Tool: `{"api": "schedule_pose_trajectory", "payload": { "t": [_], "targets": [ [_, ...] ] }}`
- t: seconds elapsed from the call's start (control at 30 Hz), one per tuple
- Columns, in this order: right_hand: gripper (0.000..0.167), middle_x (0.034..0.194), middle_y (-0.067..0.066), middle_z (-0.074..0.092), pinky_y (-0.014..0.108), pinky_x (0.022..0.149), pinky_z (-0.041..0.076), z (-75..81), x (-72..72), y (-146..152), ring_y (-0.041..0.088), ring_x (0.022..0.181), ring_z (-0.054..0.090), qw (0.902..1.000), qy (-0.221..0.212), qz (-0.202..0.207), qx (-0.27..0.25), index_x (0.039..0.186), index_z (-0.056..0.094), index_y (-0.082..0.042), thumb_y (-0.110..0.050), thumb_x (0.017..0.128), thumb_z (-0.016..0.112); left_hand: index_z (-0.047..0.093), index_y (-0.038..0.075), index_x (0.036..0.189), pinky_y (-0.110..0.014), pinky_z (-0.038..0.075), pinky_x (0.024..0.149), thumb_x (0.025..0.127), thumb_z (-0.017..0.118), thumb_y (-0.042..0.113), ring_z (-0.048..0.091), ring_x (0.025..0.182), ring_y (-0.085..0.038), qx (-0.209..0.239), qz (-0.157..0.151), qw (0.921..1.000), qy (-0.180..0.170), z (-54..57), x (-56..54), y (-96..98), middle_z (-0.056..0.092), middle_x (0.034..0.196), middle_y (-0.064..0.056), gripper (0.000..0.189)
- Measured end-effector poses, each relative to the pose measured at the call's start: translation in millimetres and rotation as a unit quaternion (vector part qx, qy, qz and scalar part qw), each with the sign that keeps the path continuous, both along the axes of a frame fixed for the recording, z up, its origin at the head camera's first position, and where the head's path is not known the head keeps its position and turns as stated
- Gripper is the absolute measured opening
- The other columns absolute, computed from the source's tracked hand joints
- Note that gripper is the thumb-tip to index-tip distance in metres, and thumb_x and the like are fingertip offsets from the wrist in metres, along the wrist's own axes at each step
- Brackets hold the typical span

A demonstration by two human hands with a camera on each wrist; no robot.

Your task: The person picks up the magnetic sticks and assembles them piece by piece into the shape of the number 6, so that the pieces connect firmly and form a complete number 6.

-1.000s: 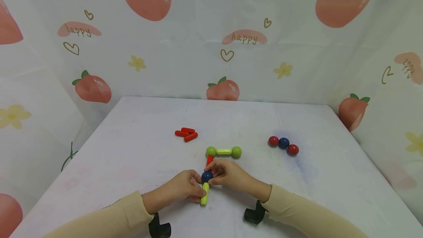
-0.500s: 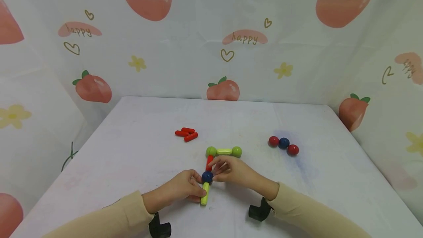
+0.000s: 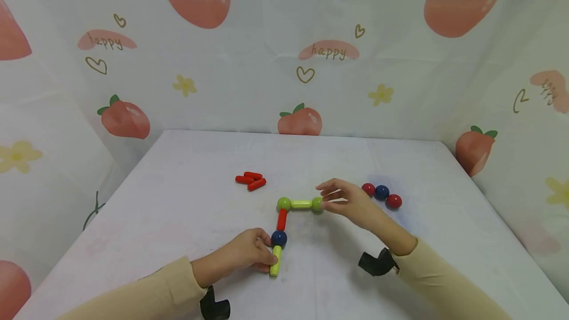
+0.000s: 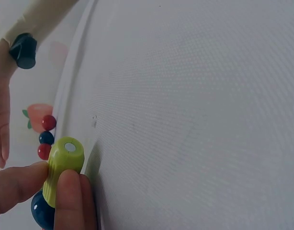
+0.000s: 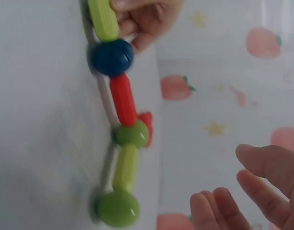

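Note:
My left hand [image 3: 242,251] pinches a yellow-green magnetic rod [image 4: 65,163] between thumb and fingers. The rod's far end meets a blue ball [image 3: 278,238]. From that ball a red rod [image 3: 282,220] runs up to a green ball [image 3: 284,204]. Another yellow-green rod [image 3: 301,204] leads right from there to a second green ball [image 5: 119,209], so the joined pieces form a bent chain on the table. My right hand [image 3: 351,204], fingers loosely bent and spread with nothing between them, hovers by the right end of the chain, partly covering the second green ball in the head view.
Several loose red rods [image 3: 251,180] lie behind the chain on the white table [image 3: 178,201]. At right, a row of balls holds a red one [image 3: 393,201], a blue one [image 3: 382,192] and another red one [image 3: 368,189]. A patterned curtain [image 3: 249,78] stands behind.
My right hand has let go of the blue ball and moved up and to the right, past the second green ball. My left hand stays on the yellow-green rod.

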State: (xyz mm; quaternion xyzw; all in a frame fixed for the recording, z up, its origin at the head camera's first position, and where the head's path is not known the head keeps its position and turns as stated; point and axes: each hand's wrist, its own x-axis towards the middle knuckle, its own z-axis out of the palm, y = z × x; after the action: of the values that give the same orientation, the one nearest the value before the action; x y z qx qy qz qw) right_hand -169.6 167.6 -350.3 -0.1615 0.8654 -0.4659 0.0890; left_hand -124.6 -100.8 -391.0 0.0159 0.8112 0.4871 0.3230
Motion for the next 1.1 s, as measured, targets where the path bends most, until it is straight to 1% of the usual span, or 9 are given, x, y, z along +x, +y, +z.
{"api": "schedule_pose_trajectory", "payload": {
  "t": [0.17,0.4,0.5,0.57,0.63,0.73,0.83,0.97,1.1],
  "targets": [
    [0.036,0.117,0.011,0.061,0.027,0.082,0.053,7.9,-4.7,27,0.027,0.108,0.06,0.9977,0.059,-0.032,-0.002,0.121,0.056,-0.015,-0.023,0.087,0.065,0.051,0.002,0.104,-0.023,0.054,0.066,0.078,0.074,0.012,0.061,0.061,-0.009,-0.001,0.001,1.0,0.001,1.4,0.6,-0.6,0.063,0.074,-0.004,0.036],
    [0.042,0.121,0.014,0.059,0.038,0.091,0.05,10.8,-9.1,65,0.029,0.112,0.058,0.9891,0.105,-0.097,0.035,0.127,0.052,-0.012,-0.031,0.091,0.059,0.051,0.002,0.104,-0.023,0.054,0.066,0.078,0.074,0.012,0.061,0.062,-0.009,-0.003,0.0,1.0,0.003,-0.7,0.3,-0.4,0.064,0.074,-0.004,0.036],
    [0.044,0.124,0.016,0.058,0.024,0.093,0.048,9.1,-9.8,79,0.029,0.114,0.056,0.9845,0.117,-0.121,0.049,0.129,0.05,-0.011,-0.033,0.092,0.057,0.051,0.003,0.104,-0.023,0.054,0.066,0.078,0.074,0.012,0.061,0.062,-0.009,-0.003,0.0,1.0,0.003,-1.5,0.0,-0.3,0.064,0.074,-0.004,0.036],
    [0.045,0.126,0.016,0.057,0.022,0.094,0.047,7.3,-9.6,87,0.029,0.116,0.055,0.9827,0.114,-0.134,0.056,0.13,0.048,-0.012,-0.035,0.092,0.056,0.051,0.002,0.104,-0.023,0.054,0.066,0.078,0.074,0.012,0.061,0.062,-0.009,-0.002,0.001,1.0,0.003,-1.6,-0.1,0.0,0.064,0.074,-0.004,0.036],
    [0.048,0.129,0.017,0.055,0.026,0.096,0.046,5.6,-9.0,95,0.03,0.119,0.053,0.9816,0.107,-0.146,0.063,0.132,0.046,-0.012,-0.037,0.093,0.055,0.051,0.003,0.104,-0.023,0.054,0.066,0.078,0.074,0.012,0.061,0.062,-0.009,-0.004,0.002,1.0,0.003,-1.3,-0.1,0.3,0.064,0.074,-0.004,0.036],
    [0.053,0.134,0.02,0.05,0.046,0.1,0.039,4.5,-7.3,103,0.035,0.124,0.048,0.9809,0.094,-0.155,0.069,0.136,0.041,-0.01,-0.039,0.093,0.054,0.051,0.003,0.104,-0.023,0.054,0.066,0.078,0.074,0.013,0.061,0.062,-0.009,-0.006,0.001,1.0,0.004,-1.0,0.2,0.1,0.064,0.074,-0.004,0.036],
    [0.056,0.137,0.024,0.046,0.054,0.101,0.035,2.5,-6.5,111,0.04,0.127,0.044,0.9799,0.087,-0.164,0.074,0.138,0.039,-0.008,-0.039,0.093,0.054,0.051,0.003,0.104,-0.023,0.054,0.067,0.078,0.074,0.013,0.062,0.062,-0.009,-0.007,0.001,1.0,0.005,-0.6,0.5,0.0,0.064,0.074,-0.004,0.036],
    [0.058,0.138,0.027,0.044,0.057,0.102,0.034,-3.4,-8.2,120,0.043,0.128,0.041,0.9776,0.078,-0.177,0.083,0.138,0.037,-0.006,-0.037,0.093,0.055,0.051,0.002,0.105,-0.023,0.054,0.067,0.078,0.074,0.012,0.062,0.062,-0.009,-0.003,0.001,1.0,0.004,-0.4,0.6,-0.5,0.064,0.075,-0.004,0.037],
    [0.064,0.14,0.028,0.04,0.059,0.102,0.032,-9.6,-11.2,129,0.046,0.13,0.037,0.9763,0.056,-0.187,0.094,0.14,0.034,-0.005,-0.042,0.092,0.054,0.051,0.002,0.105,-0.024,0.055,0.067,0.078,0.074,0.011,0.062,0.062,-0.009,0.0,0.001,1.0,0.004,-0.7,0.6,-0.9,0.064,0.075,-0.004,0.037]
  ]
}}
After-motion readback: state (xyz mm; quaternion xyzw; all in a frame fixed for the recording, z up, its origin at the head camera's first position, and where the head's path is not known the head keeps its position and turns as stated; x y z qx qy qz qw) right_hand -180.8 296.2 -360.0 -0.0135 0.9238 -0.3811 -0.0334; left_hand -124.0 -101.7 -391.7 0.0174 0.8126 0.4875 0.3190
